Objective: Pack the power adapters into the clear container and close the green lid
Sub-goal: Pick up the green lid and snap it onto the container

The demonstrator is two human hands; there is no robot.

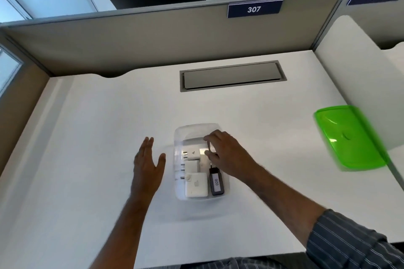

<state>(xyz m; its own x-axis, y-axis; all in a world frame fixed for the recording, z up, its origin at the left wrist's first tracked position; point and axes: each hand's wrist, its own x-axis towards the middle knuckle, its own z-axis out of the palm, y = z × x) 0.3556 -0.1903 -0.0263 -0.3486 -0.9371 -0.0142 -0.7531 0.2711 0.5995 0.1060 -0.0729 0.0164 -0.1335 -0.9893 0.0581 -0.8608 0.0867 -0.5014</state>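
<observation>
A clear container [197, 127] sits on the white desk in front of me. Inside lie several power adapters: three white ones [196, 184] in a row on its left side and a black one [216, 182] labelled 026 at the near right. My right hand [225, 152] reaches into the container's far right part, fingers pinched on another dark adapter [212, 147] that is mostly hidden. My left hand [148, 165] hovers flat and empty just left of the container. The green lid [349, 137] lies far to the right, leaning on the side partition.
A grey cable hatch [232, 76] is set into the desk behind the container. Beige partitions wall the desk at the back and left, a white one [358, 67] at the right. The desk's front edge runs near my body.
</observation>
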